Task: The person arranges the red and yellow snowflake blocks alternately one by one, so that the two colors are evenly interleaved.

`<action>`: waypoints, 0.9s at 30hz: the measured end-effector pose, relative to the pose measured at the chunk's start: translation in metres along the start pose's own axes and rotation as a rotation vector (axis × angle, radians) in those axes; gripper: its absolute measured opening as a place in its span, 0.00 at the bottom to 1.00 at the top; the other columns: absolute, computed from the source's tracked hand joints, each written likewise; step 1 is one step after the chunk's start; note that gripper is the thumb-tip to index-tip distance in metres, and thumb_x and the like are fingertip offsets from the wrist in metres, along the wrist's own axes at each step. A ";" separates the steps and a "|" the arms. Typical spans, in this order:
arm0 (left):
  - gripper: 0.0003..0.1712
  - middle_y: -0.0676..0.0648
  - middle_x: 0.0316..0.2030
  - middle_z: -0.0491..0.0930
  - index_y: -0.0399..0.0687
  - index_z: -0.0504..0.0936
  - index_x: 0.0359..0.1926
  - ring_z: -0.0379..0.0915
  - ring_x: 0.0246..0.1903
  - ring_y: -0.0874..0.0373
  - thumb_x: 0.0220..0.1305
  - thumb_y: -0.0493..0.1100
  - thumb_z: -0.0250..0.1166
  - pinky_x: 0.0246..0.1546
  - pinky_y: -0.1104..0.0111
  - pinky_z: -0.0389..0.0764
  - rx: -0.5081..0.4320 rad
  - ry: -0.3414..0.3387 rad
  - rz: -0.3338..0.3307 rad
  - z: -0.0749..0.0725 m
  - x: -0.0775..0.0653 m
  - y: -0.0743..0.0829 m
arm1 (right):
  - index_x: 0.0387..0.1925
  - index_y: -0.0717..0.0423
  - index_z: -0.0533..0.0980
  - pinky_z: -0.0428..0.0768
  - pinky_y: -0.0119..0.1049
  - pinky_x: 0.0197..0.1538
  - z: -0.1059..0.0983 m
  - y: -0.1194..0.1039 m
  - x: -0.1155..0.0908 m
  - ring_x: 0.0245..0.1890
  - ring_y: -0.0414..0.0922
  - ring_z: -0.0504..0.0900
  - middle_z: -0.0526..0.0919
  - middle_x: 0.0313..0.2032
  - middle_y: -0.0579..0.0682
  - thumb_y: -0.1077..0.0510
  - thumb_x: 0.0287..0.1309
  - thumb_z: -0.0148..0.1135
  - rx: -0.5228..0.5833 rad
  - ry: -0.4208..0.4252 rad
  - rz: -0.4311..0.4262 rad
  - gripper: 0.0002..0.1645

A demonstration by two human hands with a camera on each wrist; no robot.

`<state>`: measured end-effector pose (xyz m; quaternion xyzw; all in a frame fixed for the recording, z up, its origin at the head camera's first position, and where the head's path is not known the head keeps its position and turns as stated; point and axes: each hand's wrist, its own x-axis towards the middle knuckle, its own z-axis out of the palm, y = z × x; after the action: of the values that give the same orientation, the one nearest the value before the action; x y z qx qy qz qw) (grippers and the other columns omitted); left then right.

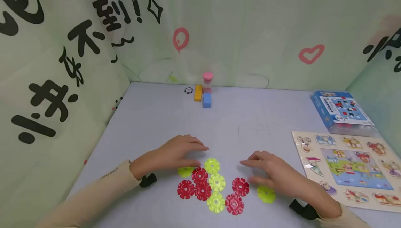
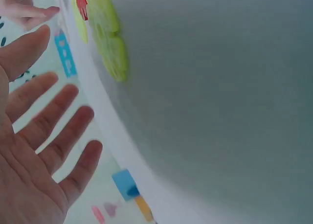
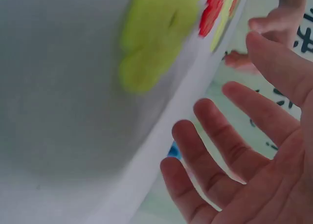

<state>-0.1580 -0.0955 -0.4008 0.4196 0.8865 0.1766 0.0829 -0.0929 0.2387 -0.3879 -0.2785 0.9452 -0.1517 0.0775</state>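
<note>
Several notched plastic discs lie on the white table in front of me, red ones among yellow-green ones. My left hand hovers at the far left side of the cluster with its fingers spread and nothing in them. It partly hides a yellow-green disc. On the right, my right hand is held with loose, parted fingers, holding nothing. Just below it sits a separate yellow-green disc, partly covered by the hand in the head view. A red disc lies near its thumb.
At the back stand a blue block, a yellow block and a small pink-topped hourglass. A picture puzzle board lies at the right, with a blue box behind it. Printed curtains surround the table.
</note>
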 end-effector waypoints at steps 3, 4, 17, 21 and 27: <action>0.28 0.60 0.52 0.78 0.64 0.76 0.59 0.70 0.52 0.65 0.57 0.60 0.65 0.52 0.66 0.75 0.007 -0.053 0.065 0.001 0.019 0.010 | 0.54 0.33 0.77 0.77 0.30 0.42 -0.001 -0.006 -0.005 0.39 0.31 0.71 0.75 0.41 0.31 0.34 0.50 0.64 -0.023 -0.066 -0.021 0.29; 0.28 0.61 0.52 0.78 0.64 0.76 0.59 0.70 0.52 0.65 0.56 0.60 0.65 0.52 0.67 0.75 0.017 -0.075 0.081 0.003 0.024 0.014 | 0.54 0.34 0.77 0.76 0.28 0.40 -0.001 -0.007 -0.008 0.37 0.30 0.71 0.75 0.40 0.31 0.33 0.49 0.64 -0.027 -0.078 -0.022 0.29; 0.32 0.64 0.51 0.77 0.69 0.75 0.59 0.68 0.50 0.70 0.53 0.66 0.65 0.48 0.76 0.70 0.131 -0.269 0.285 0.020 0.084 0.069 | 0.52 0.30 0.78 0.77 0.30 0.43 0.007 -0.002 -0.047 0.41 0.30 0.69 0.72 0.43 0.29 0.28 0.44 0.64 -0.078 -0.096 0.067 0.32; 0.34 0.64 0.47 0.76 0.71 0.75 0.59 0.67 0.45 0.71 0.49 0.68 0.66 0.40 0.79 0.67 0.177 -0.315 0.328 0.024 0.095 0.078 | 0.51 0.37 0.80 0.77 0.29 0.43 0.011 0.001 -0.051 0.41 0.29 0.69 0.72 0.42 0.29 0.32 0.46 0.65 -0.062 -0.044 0.047 0.31; 0.30 0.63 0.42 0.73 0.75 0.78 0.54 0.65 0.42 0.71 0.47 0.68 0.68 0.36 0.79 0.65 0.180 -0.334 0.368 0.026 0.100 0.080 | 0.50 0.43 0.81 0.76 0.28 0.42 0.012 0.001 -0.050 0.39 0.29 0.68 0.71 0.40 0.31 0.34 0.45 0.67 -0.055 -0.041 0.066 0.31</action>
<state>-0.1563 0.0346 -0.3946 0.6027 0.7815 0.0374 0.1570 -0.0491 0.2642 -0.3966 -0.2523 0.9559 -0.1171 0.0941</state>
